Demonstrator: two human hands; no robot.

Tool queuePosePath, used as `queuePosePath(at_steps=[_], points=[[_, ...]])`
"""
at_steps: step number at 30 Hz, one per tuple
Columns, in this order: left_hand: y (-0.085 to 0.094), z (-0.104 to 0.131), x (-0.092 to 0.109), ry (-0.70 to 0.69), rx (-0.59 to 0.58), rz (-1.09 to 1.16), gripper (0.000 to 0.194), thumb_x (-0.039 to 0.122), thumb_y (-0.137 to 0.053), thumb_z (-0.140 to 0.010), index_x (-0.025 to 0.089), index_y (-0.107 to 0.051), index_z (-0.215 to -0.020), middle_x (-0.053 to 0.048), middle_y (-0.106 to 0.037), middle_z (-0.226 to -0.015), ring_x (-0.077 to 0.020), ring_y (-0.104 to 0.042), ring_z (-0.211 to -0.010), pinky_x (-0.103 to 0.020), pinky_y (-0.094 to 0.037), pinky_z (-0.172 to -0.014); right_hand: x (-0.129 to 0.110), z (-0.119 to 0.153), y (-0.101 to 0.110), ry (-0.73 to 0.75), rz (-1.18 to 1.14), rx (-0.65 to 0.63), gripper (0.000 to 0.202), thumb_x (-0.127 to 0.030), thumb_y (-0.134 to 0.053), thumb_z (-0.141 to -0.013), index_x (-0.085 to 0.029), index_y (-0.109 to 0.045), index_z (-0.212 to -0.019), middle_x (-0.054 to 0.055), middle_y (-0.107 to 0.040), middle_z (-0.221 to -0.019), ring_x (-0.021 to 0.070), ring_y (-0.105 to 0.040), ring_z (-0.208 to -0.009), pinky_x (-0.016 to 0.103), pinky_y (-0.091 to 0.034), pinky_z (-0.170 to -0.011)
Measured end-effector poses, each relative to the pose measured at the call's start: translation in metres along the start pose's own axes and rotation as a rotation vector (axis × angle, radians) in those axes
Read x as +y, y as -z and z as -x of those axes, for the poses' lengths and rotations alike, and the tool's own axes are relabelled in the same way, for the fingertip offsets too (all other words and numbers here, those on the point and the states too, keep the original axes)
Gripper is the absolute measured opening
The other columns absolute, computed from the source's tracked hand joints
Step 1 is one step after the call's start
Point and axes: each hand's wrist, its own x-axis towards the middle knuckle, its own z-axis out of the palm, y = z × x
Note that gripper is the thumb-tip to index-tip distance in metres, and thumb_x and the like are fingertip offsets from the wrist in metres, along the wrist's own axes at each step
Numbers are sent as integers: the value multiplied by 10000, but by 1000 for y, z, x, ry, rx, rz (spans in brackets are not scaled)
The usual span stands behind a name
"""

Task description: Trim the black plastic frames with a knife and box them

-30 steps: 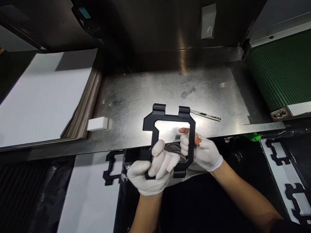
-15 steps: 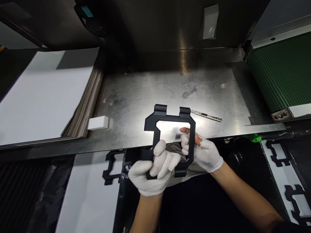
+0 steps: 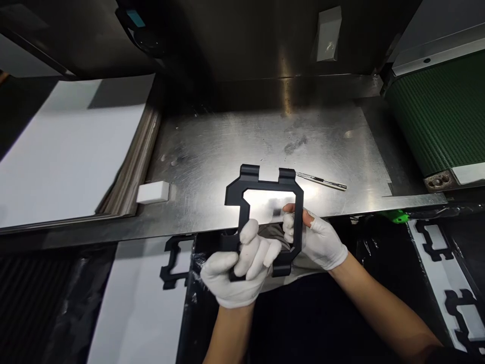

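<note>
A black, roughly square frame (image 3: 298, 217) with clip-like lugs is held up over the front edge of the metal bench (image 3: 212, 146). My left hand (image 3: 240, 270), in a white glove, closes its fingers around the frame's lower left side and hides part of it. On the right side, my right hand (image 3: 316, 237) pinches the bar between thumb and fingers; its glove leaves the thumb and index fingertips bare. Behind the frame's upper right lug, a slim pen-like tool (image 3: 322, 181) lies on the bench.
A tall stack of white sheets (image 3: 76, 146) stands at the left beside a small white block (image 3: 153, 192). At the right is a green ribbed belt (image 3: 443, 111). Similar black frames lie on white sheets below, left (image 3: 172, 263) and right (image 3: 432, 241). Another white block (image 3: 328, 34) is on the back panel.
The black frame has shifted very slightly, its upper right part a little to the left. Both hands keep their grip on it.
</note>
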Motion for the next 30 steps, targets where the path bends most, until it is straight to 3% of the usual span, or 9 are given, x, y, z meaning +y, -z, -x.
queuePosePath(at_steps=[4, 11, 20, 26, 30], points=[[-1, 0, -1, -9, 15, -20, 387, 214, -826, -745, 232, -447, -822, 144, -254, -454, -79, -200, -408, -288, -398, -598, 0, -1, 3, 8, 46, 33, 388, -537, -813, -949, -203, -763, -1140, -13, -490, -831, 135, -370, -689, 256, -403, -618], [-2, 1, -4, 14, 32, -133, 267, 228, -828, -775, 196, -598, -907, 127, -272, -500, -90, -281, -451, -308, -437, -691, 2, -1, 8, 142, 239, 233, 404, -574, -836, -946, -202, -793, -1098, 4, -612, -871, 145, -510, -788, 259, -491, -726], [-15, 0, -5, 15, 39, -315, 236, 312, -802, -834, 207, -617, -937, 108, -293, -514, -117, -329, -474, -346, -442, -701, -2, 6, 15, 127, 381, 287, 420, -621, -776, -971, -218, -810, -1085, 1, -628, -847, 162, -548, -799, 288, -485, -733], [-26, 6, -6, 43, 94, -498, 269, 342, -855, -833, 219, -663, -977, 86, -399, -564, -124, -369, -495, -401, -478, -793, 2, 17, 14, 230, 595, 381, 389, -598, -737, -996, -213, -733, -1055, 2, -634, -795, 172, -556, -710, 310, -462, -662], [-28, 8, -8, 97, 143, -621, 236, 263, -887, -821, 226, -696, -955, 22, -575, -690, -157, -485, -580, -362, -474, -724, 1, 32, 6, 398, 722, 465, 357, -592, -721, -1025, -245, -728, -1105, 19, -652, -881, 191, -573, -769, 348, -498, -756]])
